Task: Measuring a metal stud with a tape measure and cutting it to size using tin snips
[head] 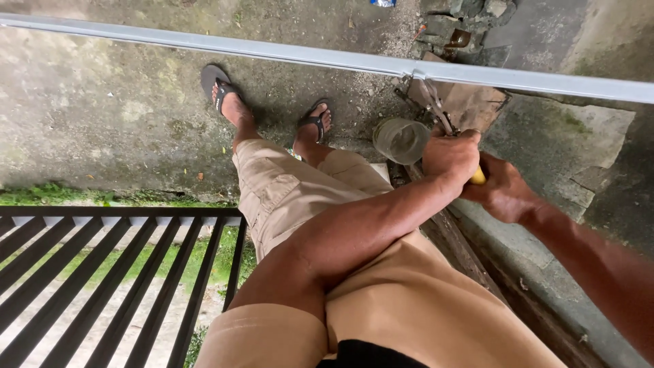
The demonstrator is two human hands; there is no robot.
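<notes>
Over on the right of the scene, past my tan-trousered knee, my left hand (451,154) is closed in a fist around the handles of a grey metal tool (436,109), whose far end meets the long grey metal bar (272,51) running across from left to right. Touching it on the right, my right hand (501,191) is closed on a yellow handle (478,176), mostly hidden. Just left of my fists stands a clear round plastic jar (400,140) on the mossy concrete floor (102,116). Near left lies a black metal grille (102,272).
</notes>
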